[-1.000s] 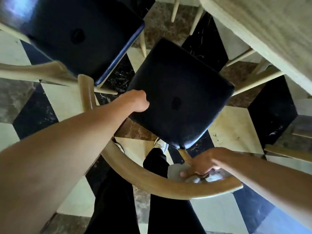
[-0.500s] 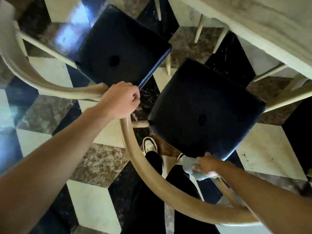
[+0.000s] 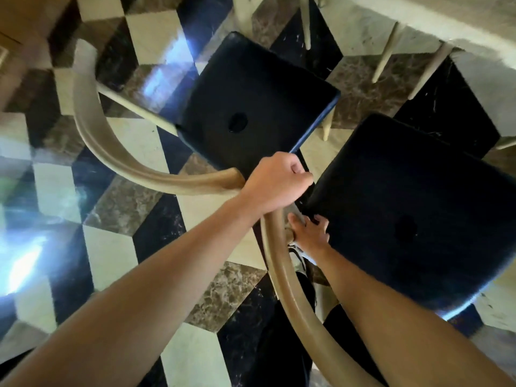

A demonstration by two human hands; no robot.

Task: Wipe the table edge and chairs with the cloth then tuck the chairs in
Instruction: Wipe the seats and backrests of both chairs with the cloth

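Two chairs with black seats and curved wooden back rails stand before the pale table edge (image 3: 446, 15). My left hand (image 3: 275, 182) grips the end of the near chair's back rail (image 3: 293, 300), right beside the tip of the left chair's rail (image 3: 111, 152). My right hand (image 3: 310, 233) reaches under that rail to the rear left corner of the near chair's seat (image 3: 405, 208). It holds the grey cloth (image 3: 295, 212), of which only a small piece shows above the fingers. The left chair's seat (image 3: 251, 107) lies beyond my left hand.
The floor (image 3: 111, 255) is glossy checkered marble with bright glare on the left. Pale legs of other chairs (image 3: 386, 54) stand under the table. My dark trousers (image 3: 279, 344) and a shoe (image 3: 296, 256) are below the near rail. A cardboard box (image 3: 19, 26) sits at the far left.
My right hand with the cloth has moved left from the back of the near chair to the seat's rear left corner, close under my left hand. The left hand keeps its grip on the rail.
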